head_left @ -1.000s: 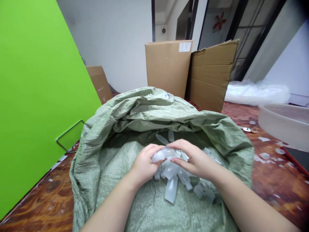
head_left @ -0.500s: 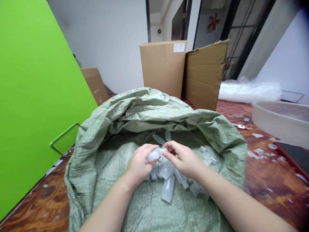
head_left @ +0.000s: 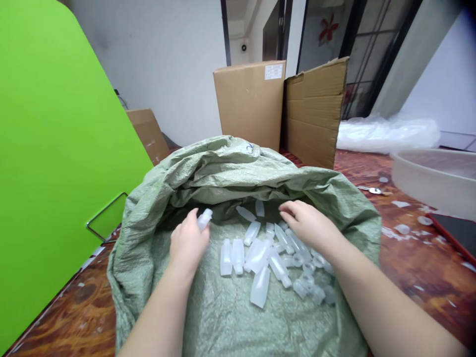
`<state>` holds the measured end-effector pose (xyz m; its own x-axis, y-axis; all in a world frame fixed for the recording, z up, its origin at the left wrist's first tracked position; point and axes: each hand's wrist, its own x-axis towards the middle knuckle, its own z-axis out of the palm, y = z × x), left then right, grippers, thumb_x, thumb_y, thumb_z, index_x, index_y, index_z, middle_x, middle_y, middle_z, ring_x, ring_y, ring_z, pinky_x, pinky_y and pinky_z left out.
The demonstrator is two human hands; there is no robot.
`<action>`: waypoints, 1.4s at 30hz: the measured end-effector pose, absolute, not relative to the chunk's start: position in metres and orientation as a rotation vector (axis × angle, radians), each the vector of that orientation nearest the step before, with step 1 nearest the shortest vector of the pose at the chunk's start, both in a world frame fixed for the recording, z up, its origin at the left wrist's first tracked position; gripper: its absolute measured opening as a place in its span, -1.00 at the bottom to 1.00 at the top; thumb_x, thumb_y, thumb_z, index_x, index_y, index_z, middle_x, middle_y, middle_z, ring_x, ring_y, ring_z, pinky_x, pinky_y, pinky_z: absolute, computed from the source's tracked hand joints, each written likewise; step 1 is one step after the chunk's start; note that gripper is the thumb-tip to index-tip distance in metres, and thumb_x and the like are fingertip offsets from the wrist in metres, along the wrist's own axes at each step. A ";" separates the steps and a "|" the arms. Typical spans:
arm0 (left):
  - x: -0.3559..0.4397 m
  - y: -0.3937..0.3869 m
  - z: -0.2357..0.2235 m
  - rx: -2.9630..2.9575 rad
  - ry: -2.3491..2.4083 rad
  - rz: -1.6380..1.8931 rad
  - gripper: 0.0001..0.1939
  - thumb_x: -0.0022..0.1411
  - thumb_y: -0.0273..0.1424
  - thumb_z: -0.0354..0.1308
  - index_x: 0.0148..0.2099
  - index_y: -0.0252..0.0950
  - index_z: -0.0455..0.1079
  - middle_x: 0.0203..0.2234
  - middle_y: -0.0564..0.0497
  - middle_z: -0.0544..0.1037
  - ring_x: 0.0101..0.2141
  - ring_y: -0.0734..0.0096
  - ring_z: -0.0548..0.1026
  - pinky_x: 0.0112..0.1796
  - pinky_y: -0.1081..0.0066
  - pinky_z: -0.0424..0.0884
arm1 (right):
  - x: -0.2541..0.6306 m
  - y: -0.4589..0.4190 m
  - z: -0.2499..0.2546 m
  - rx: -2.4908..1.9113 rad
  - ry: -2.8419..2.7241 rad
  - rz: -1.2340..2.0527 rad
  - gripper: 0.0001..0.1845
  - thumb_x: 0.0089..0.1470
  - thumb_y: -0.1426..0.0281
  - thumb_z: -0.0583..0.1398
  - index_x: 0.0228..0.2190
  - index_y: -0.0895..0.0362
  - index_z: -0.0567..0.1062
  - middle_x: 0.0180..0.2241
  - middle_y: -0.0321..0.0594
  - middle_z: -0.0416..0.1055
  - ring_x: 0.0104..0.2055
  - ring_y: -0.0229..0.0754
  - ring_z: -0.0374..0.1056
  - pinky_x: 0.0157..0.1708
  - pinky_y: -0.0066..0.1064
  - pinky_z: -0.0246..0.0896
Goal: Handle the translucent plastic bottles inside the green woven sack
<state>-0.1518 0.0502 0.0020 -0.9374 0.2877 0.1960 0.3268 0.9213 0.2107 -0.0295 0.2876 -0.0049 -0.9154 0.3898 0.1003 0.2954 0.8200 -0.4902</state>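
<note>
My left hand is closed around a small translucent plastic bottle, whose narrow end sticks out above the thumb. It is over the left part of an open green woven sack. To the right, my right hand hovers above the pile with its fingers curled together; whatever they hold, if anything, is hidden. Between the hands lie several loose bottles of the same kind on the sack. Small ring-like plastic scraps are heaped below my right hand.
The sack's rim bunches up behind the hands. A green panel stands at left, cardboard boxes at the back. At right are a round translucent tub, a red-edged dark tray, keys and scraps on the floor.
My hands have moved apart from the bottle they both held. My left hand has carried it left, while my right hand has gone right and slightly up, uncovering the bottles between.
</note>
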 end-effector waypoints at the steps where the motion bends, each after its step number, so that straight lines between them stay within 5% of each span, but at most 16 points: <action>1: -0.155 0.047 0.002 -0.372 -2.955 -0.249 -0.51 0.12 -0.32 -0.05 0.12 -0.32 0.13 -0.15 -0.17 0.43 -0.18 0.04 0.40 -0.19 0.19 0.27 | -0.029 0.297 -0.006 -0.586 -2.899 0.584 -0.72 0.07 0.33 0.01 -0.26 0.13 0.44 -0.24 -0.12 0.36 -0.18 -0.09 0.28 -0.14 -0.28 0.12; 6: -0.161 0.044 -0.001 -0.192 -3.056 0.000 -0.52 0.09 -0.31 -0.05 0.06 -0.38 0.18 -0.17 -0.25 0.39 -0.17 -0.03 0.36 -0.18 0.16 0.26 | -0.032 0.308 -0.016 -0.625 -3.115 0.409 -0.62 0.06 0.25 0.00 -0.15 0.12 0.42 -0.17 -0.07 0.36 -0.13 -0.06 0.27 -0.13 -0.30 0.11; 11: -0.150 0.051 0.002 -0.266 -2.907 -0.131 -0.24 -0.01 -0.08 0.08 0.14 -0.44 0.07 -0.08 -0.28 0.30 -0.07 -0.03 0.27 -0.08 0.19 0.19 | -0.039 0.293 -0.028 -0.650 -3.217 0.371 -0.63 0.01 0.29 0.04 -0.16 0.13 0.45 -0.20 -0.01 0.38 -0.14 0.02 0.29 -0.23 -0.27 0.15; 16: -0.129 0.058 0.011 -0.710 -3.152 -0.475 -0.65 0.06 -0.10 -0.04 -0.27 -0.23 0.37 -0.35 -0.03 0.43 -0.35 0.30 0.39 -0.35 0.39 0.27 | -0.041 0.293 -0.026 -0.737 -3.130 0.390 -0.66 0.03 0.33 0.01 -0.20 0.21 0.41 -0.24 0.00 0.39 -0.18 -0.02 0.31 -0.26 -0.30 0.15; 23: -0.120 0.060 -0.003 -0.836 -3.293 -0.334 -0.76 -0.06 -0.29 0.05 -0.31 -0.30 0.34 -0.38 -0.10 0.46 -0.39 0.21 0.41 -0.43 0.35 0.22 | -0.034 0.262 -0.008 -0.167 -2.786 1.071 -0.68 0.08 0.30 0.03 -0.12 0.12 0.36 -0.20 -0.16 0.32 -0.20 -0.21 0.27 -0.17 -0.35 0.17; 29: -0.100 0.072 0.001 -1.041 -2.908 -1.390 -0.68 0.18 -0.18 -0.03 -0.08 -0.24 0.21 -0.23 -0.01 0.42 -0.27 0.38 0.41 -0.28 0.40 0.31 | -0.027 0.241 -0.010 0.021 -2.470 1.630 -0.65 0.03 0.31 0.12 -0.11 0.12 0.32 -0.20 -0.18 0.34 -0.20 -0.23 0.27 -0.18 -0.35 0.21; 32: -0.094 0.077 0.003 -1.192 -2.714 -1.641 -0.68 0.23 -0.20 -0.07 0.00 -0.19 0.20 -0.12 0.00 0.38 -0.16 0.42 0.37 -0.14 0.41 0.29 | -0.025 0.245 -0.009 0.034 -2.314 1.887 -0.70 0.00 0.27 0.16 -0.19 0.12 0.37 -0.27 -0.20 0.37 -0.27 -0.26 0.29 -0.24 -0.39 0.24; 38: -0.098 0.074 0.005 -1.089 -2.770 -1.828 -0.68 0.17 -0.15 0.00 -0.14 -0.25 0.30 -0.33 0.05 0.44 -0.32 0.46 0.39 -0.28 0.46 0.32 | -0.028 0.248 -0.009 -0.040 -2.082 2.010 -0.69 -0.03 0.31 0.21 -0.21 0.14 0.38 -0.31 -0.22 0.37 -0.27 -0.30 0.30 -0.26 -0.46 0.26; 42: -0.099 0.072 0.004 -1.224 -2.967 -1.497 -0.77 0.01 -0.33 0.16 -0.23 -0.25 0.36 -0.37 0.07 0.46 -0.37 0.41 0.39 -0.35 0.44 0.31 | -0.026 0.247 -0.008 0.097 -2.147 1.915 -0.74 -0.02 0.37 0.20 -0.21 0.11 0.42 -0.18 -0.18 0.30 -0.24 -0.31 0.30 -0.26 -0.48 0.29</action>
